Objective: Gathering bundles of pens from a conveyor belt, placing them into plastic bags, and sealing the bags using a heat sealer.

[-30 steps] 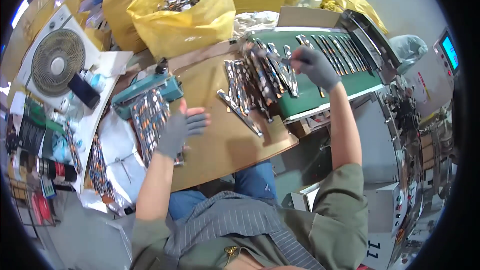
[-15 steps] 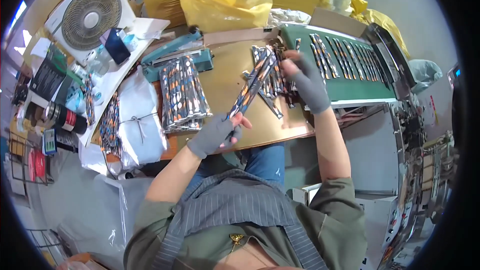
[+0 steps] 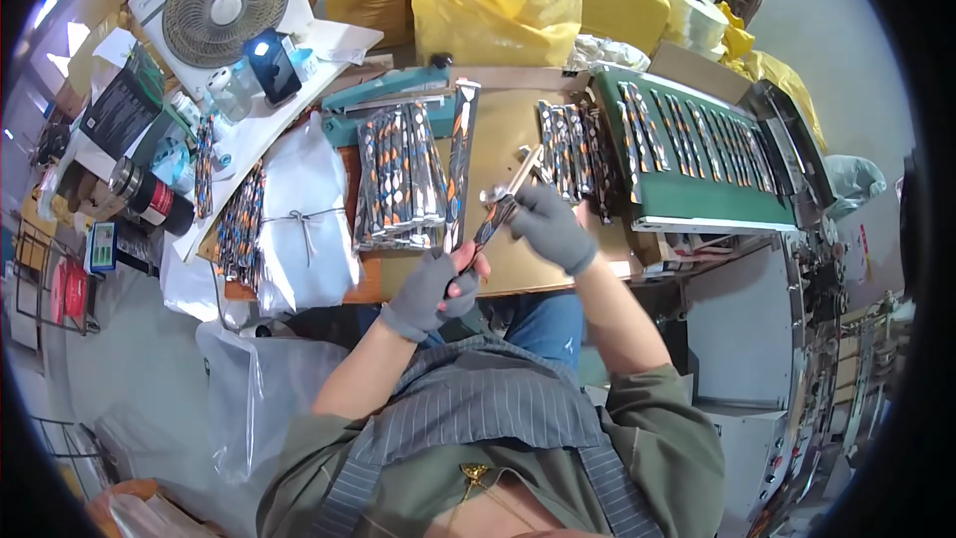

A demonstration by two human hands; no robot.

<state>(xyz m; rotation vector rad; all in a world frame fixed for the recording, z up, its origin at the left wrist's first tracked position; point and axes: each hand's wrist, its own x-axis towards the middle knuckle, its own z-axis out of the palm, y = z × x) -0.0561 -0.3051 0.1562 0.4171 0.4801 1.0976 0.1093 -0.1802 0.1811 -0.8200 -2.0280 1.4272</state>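
Crowding round the brown work board (image 3: pixel 506 120) are a teal benchtop device (image 3: pixel 339 128) at the back left, a white bundle (image 3: pixel 299 269) tied with cord, and a green belt (image 3: pixel 697 201) on the right that is carrying a row of patterned packets (image 3: pixel 717 139). A stack (image 3: pixel 400 174) of similar packets is lying to the left of the hands, a lone packet (image 3: pixel 461 159) is lying along the stack's right side, and a looser heap (image 3: pixel 568 149) is resting behind the right hand (image 3: pixel 553 224), which is covering part of the board before it. Farther off, an open yellow bag (image 3: pixel 498 30) is holding more strips, while a fan (image 3: pixel 226 8), a dark phone (image 3: pixel 273 70) and a black flask (image 3: pixel 149 194) are crowding the left side. The flask's red band is bearing pale print, too small to read. Between the hands, a held packet (image 3: pixel 490 226) is slanting up to the right over the board; the left hand (image 3: pixel 433 294) is closing its fingers round the lower end, while the right fingers are curling in by the upper end, near a pale slender stick (image 3: pixel 525 167); whether they are gripping, I cannot tell. Compared with half a second ago, the right hand is working closer to the left, and the lone packet is now lying where bare board was showing.
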